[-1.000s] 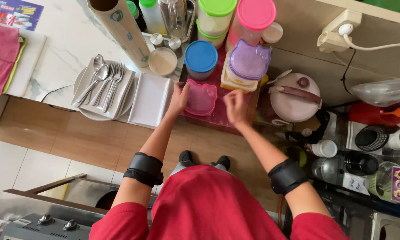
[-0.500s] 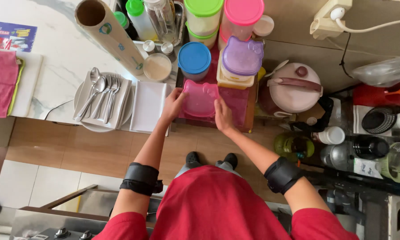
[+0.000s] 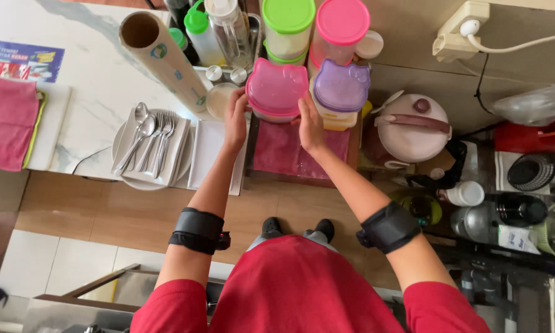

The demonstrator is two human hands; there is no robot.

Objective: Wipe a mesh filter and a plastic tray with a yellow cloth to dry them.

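Now upper centre: pink box [image 3: 276, 89], clasped by left hand [image 3: 235, 120] and right hand [image 3: 310, 123], each grip pressed to a side, raised above red cloth [image 3: 290, 151]. Just right, purple box [image 3: 341, 87]; lower left, spoons [image 3: 147, 139] on counter [image 3: 92, 80].

Red short-sleeved top [image 3: 302, 290], loose, sleeves ending above the elbows. Black padded band [image 3: 198, 230] round the left forearm near the elbow; matching black band [image 3: 388, 227] on the right forearm. Both forearms otherwise uncovered, left hand [image 3: 235, 120] and right hand [image 3: 311, 123] bare, no gloves. Grey trousers [image 3: 317, 237] and dark shoes [image 3: 271, 227] far below.
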